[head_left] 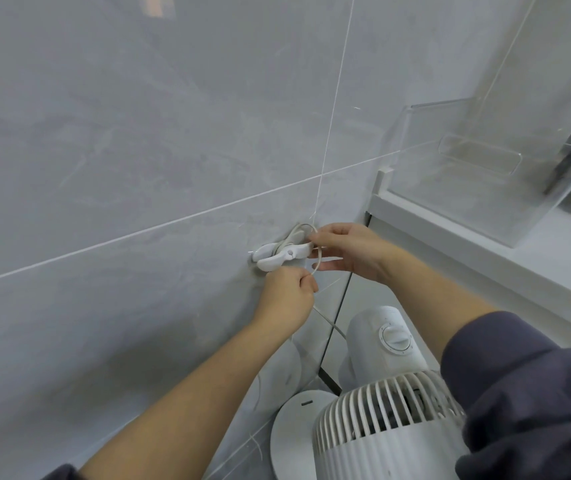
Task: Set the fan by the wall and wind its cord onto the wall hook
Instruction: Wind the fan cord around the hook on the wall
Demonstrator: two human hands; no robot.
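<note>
A white fan [377, 403] stands on the floor close against the grey tiled wall [138, 133], in the corner where the wall meets a white cabinet side. Its round base [291, 431] lies flat beside the foot of the wall, its slatted head is tipped toward the camera, and a dial [396, 337] sits on top of its body.

On the wall above the fan, a white hook [279, 256] with two prongs sticks out sideways. A thin white cord [306, 237] runs up from behind the fan, along the wall, and loops around the hook.

The left hand [289, 296] is just below the hook, its fingers curled closed, pinching the cord between thumb and forefinger. The right hand [350, 251] is just beside the right end of the hook; its thumb and forefinger tips are closed on the cord loop at the hook's end, while the remaining fingers stretch out loosely beneath it. The two hands are near each other, with the cord arcing between them. A dark purple-grey sleeve [526, 393] covers the right forearm and hides part of the fan's head.

To the right, a white shelf [506, 268] carries a clear acrylic box [485, 161] at its rear edge beside the wall.
</note>
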